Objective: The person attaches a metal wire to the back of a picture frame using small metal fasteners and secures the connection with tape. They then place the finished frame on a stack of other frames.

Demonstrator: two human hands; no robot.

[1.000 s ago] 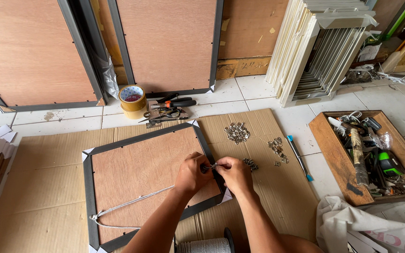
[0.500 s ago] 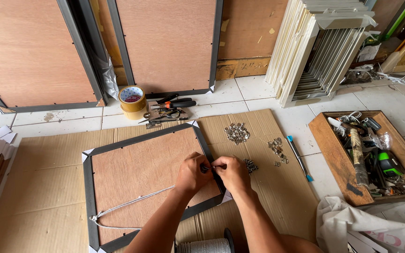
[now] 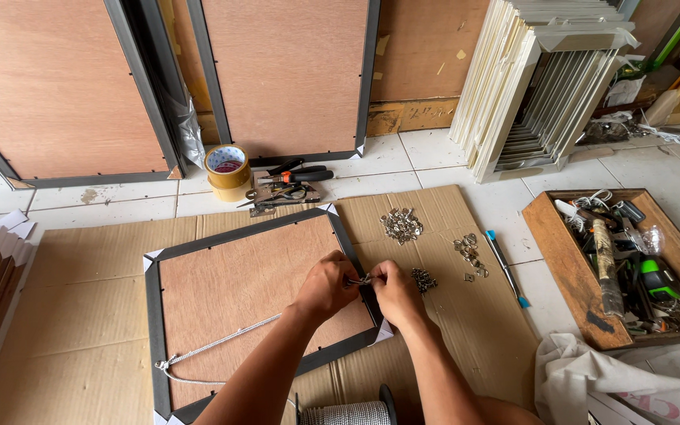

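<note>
A dark picture frame [image 3: 157,330] with a brown backing board lies face down on flattened cardboard [image 3: 64,315]. My left hand [image 3: 326,286] and my right hand [image 3: 391,291] meet over the frame's right rail, both pinching a small metal hanger piece [image 3: 361,279] between the fingertips. A white cord [image 3: 222,342] runs from under my left arm across the backing to a knot at the frame's left rail. A spool of the same cord [image 3: 348,413] sits at the bottom edge.
Small piles of metal hardware [image 3: 401,225] and a blue-tipped pen [image 3: 505,267] lie on the cardboard to the right. A wooden tool tray [image 3: 548,244], a tape roll [image 3: 227,167], pliers [image 3: 297,175], leaning framed boards [image 3: 289,79] and stacked white frames [image 3: 541,94] surround the spot.
Both hands stay at the frame's right rail with only slight finger movement on the metal piece. The frame and the cord have not shifted.
</note>
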